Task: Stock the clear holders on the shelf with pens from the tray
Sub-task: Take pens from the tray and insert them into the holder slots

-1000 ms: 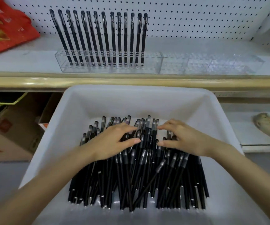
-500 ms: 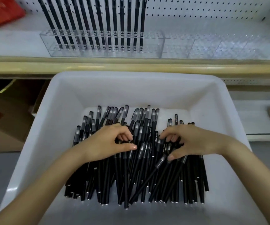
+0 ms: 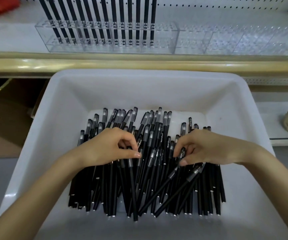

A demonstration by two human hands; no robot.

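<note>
**Picking from the heap.** Your left hand (image 3: 108, 148), at nine o'clock of the loose black capped pens (image 3: 157, 129) in the white plastic tray (image 3: 139, 94), pinches one pen between thumb and curled fingers. Your right hand (image 3: 207, 148), at three o'clock, curls round another. Lift each clear of its neighbours, caps aligned, before carrying it to twelve o'clock, where the clear acrylic holders (image 3: 243, 40) stand partly filled.

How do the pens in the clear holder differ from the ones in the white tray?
The holder pens stand upright in one neat row in the clear holder; the tray pens lie flat, crisscrossed, in the white tray. Nothing touches the holder pens; the left hand and right hand pinch at tray pens. Both sets are slim black pens.
</note>
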